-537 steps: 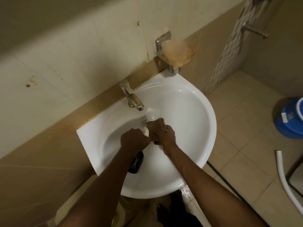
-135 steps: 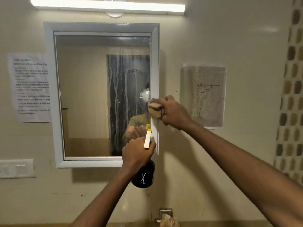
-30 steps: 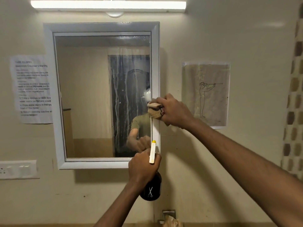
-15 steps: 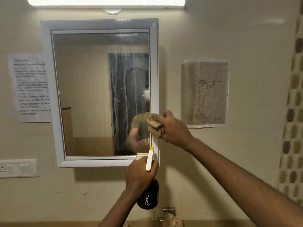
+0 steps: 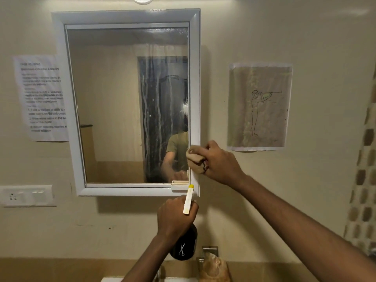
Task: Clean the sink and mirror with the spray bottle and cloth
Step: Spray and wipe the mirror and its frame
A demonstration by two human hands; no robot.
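Two hands are up at the wall, each with something in it. The right hand [image 5: 218, 161] has its fingers curled tight round a balled tan cloth [image 5: 195, 159], and the cloth bulges out past the knuckles on the thumb side, pressed against the lower right stretch of the white frame of the mirror [image 5: 130, 102]. Above and off to the left of that grip the glass carries pale streaks running down over the dark reflected doorway.

Below the cloth hand and a little to its left, the left hand [image 5: 176, 217] is wrapped round the neck of a dark spray bottle [image 5: 184, 246]. The pale nozzle with its yellow tip sticks up out of the fist, right by the frame's bottom right corner; whether it touches I can't tell. The round body, marked with a small white scissors sign, hangs beneath the fist.

Under the bottle a sliver of the white sink [image 5: 109, 279] shows at the bottom edge. Just right of the bottle a metal holder [image 5: 210, 252] on the wall carries something orange-brown [image 5: 213, 268].

Out to the right of the cloth hand a drawing sheet [image 5: 259, 106] is stuck to the wall, to the far left of the mirror a printed notice [image 5: 40, 98], with a switch plate [image 5: 27, 195] lower down
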